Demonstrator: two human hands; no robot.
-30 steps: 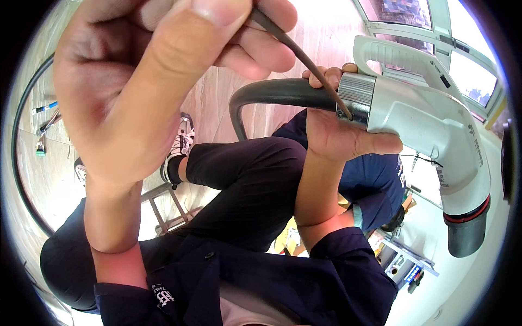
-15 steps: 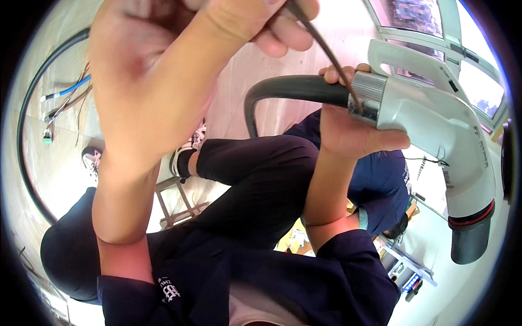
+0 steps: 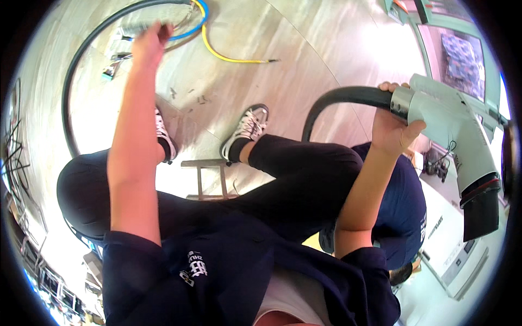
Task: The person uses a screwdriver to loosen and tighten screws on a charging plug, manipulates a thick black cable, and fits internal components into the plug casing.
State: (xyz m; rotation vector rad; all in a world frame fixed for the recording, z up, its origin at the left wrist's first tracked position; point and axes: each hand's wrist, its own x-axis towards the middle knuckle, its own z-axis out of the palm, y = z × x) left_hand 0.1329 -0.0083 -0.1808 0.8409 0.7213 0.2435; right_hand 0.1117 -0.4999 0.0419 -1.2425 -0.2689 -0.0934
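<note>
At the right, my right hand [image 3: 392,130] is closed round the cable end of a pale grey charging gun [image 3: 454,125], by its metal collar [image 3: 401,101]. A thick black cable [image 3: 337,96] runs out of the collar and bends down behind my leg. The gun's black connector head [image 3: 480,212] points downward. My left hand [image 3: 148,48] is stretched far out at the upper left, above loose wire ends. Its fingers look curled and are blurred; what is in them cannot be made out. A blue wire [image 3: 189,35] and a yellow wire [image 3: 223,56] lie beyond it.
A black cable [image 3: 68,103] curves along the floor at the left. A small wooden stool [image 3: 201,163] stands between my legs. Another person in dark blue [image 3: 405,201] bends down close by my right arm. Dark scraps [image 3: 202,100] dot the floor.
My left hand has left the collar, where it held a thin dark rod, and reached away to the wire ends. The gun and my right hand appear farther right; the yellow wire has come into view.
</note>
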